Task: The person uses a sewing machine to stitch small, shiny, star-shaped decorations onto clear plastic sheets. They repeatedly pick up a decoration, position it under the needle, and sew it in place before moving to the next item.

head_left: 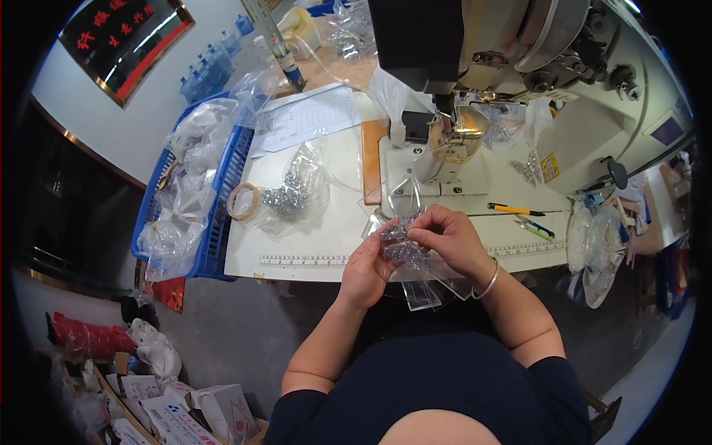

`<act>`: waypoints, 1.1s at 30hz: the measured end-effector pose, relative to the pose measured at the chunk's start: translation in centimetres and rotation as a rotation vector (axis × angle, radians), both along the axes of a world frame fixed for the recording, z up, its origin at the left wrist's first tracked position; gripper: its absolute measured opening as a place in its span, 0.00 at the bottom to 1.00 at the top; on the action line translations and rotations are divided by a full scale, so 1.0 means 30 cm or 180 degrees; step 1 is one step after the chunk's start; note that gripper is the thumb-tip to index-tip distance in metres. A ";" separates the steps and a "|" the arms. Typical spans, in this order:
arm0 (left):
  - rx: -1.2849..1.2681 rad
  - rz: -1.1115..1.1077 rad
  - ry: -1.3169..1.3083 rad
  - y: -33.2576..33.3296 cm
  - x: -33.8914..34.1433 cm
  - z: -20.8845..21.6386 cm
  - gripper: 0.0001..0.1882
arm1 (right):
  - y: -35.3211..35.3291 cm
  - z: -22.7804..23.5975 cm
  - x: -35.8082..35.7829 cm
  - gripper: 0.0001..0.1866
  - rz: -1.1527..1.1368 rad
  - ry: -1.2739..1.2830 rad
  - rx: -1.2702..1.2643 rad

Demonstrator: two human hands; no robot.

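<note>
Both my hands meet at the front edge of the white sewing table [334,222]. Between them is a glittery silver ornament [404,241] with clear plastic strips [423,294] spreading out from it. My left hand [367,267] is closed around its left side. With thumb and fingers pinched, my right hand [449,241] grips its upper right; a bangle circles that wrist. Beyond my hands stands the sewing machine head [460,137], above its flat bed. More silver glittery pieces [285,194] lie on clear plastic at the left, beside a roll of tape [243,201].
A blue basket [217,245] full of clear plastic bags stands at the table's left edge. Papers [308,115] lie toward the back, near a brown strip [371,163]. At the right are a yellow pen [515,210], thread snips [538,228] and hanging plastic bags [597,237]. Cardboard boxes [178,419] sit lower left.
</note>
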State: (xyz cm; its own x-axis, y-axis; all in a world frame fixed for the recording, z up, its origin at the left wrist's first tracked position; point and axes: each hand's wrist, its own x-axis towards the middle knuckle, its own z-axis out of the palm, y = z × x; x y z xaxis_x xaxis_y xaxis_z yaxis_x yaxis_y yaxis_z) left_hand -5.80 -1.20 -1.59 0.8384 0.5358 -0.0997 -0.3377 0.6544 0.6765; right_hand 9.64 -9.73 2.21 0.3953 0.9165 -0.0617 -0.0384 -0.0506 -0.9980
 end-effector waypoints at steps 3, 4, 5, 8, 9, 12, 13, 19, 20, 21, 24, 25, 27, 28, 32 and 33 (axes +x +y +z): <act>0.0069 -0.0018 0.0014 -0.003 -0.001 0.017 0.23 | 0.003 -0.010 0.001 0.06 -0.0066 -0.0381 0.0049; 0.0117 0.0003 0.0004 -0.004 -0.001 0.017 0.23 | 0.003 -0.012 -0.001 0.06 -0.0098 -0.0570 0.0077; 0.0165 0.0024 -0.0005 -0.007 0.000 0.016 0.23 | 0.002 -0.011 -0.005 0.05 -0.0141 -0.0586 0.0095; 0.0210 0.0087 0.0033 -0.014 0.000 0.019 0.23 | 0.002 -0.008 -0.021 0.05 -0.0251 -0.0629 0.0144; 0.0212 0.0108 0.0055 -0.015 -0.001 0.021 0.23 | 0.002 -0.007 -0.025 0.06 -0.0282 -0.0646 0.0158; 0.0043 0.0073 0.0046 -0.009 -0.002 0.015 0.23 | 0.003 -0.014 -0.029 0.06 -0.0306 -0.0597 0.0199; -0.0010 0.0063 0.0016 -0.007 -0.001 0.008 0.23 | 0.003 -0.016 -0.028 0.06 -0.0302 -0.0566 0.0214; -0.0003 0.0077 -0.0048 -0.014 0.002 0.000 0.22 | 0.001 -0.020 -0.033 0.06 -0.0368 -0.0758 0.0180; 0.0012 0.0069 -0.0045 -0.013 0.002 0.001 0.22 | 0.001 -0.021 -0.036 0.06 -0.0408 -0.0774 0.0249; 0.0029 0.0060 -0.0041 -0.012 0.001 0.003 0.22 | 0.002 -0.023 -0.039 0.06 -0.0448 -0.0788 0.0319; 0.0035 0.0104 0.0022 -0.017 0.004 0.005 0.22 | 0.004 -0.029 -0.049 0.05 -0.0540 -0.0737 0.0370; 0.0042 0.0106 0.0017 -0.018 0.006 0.004 0.22 | 0.004 -0.031 -0.051 0.05 -0.0567 -0.0704 0.0360; 0.0057 0.0115 0.0009 -0.020 0.008 0.004 0.22 | 0.005 -0.032 -0.053 0.05 -0.0594 -0.0730 0.0377; 0.0050 0.0120 0.0013 -0.020 0.007 0.003 0.22 | 0.005 -0.032 -0.053 0.05 -0.0605 -0.0742 0.0388; 0.0013 0.0146 0.0066 -0.020 0.009 0.002 0.22 | 0.003 -0.020 -0.061 0.04 -0.0620 -0.1074 0.0530; 0.0005 0.0156 0.0088 -0.021 0.009 0.004 0.22 | 0.001 -0.014 -0.063 0.04 -0.0635 -0.1191 0.0572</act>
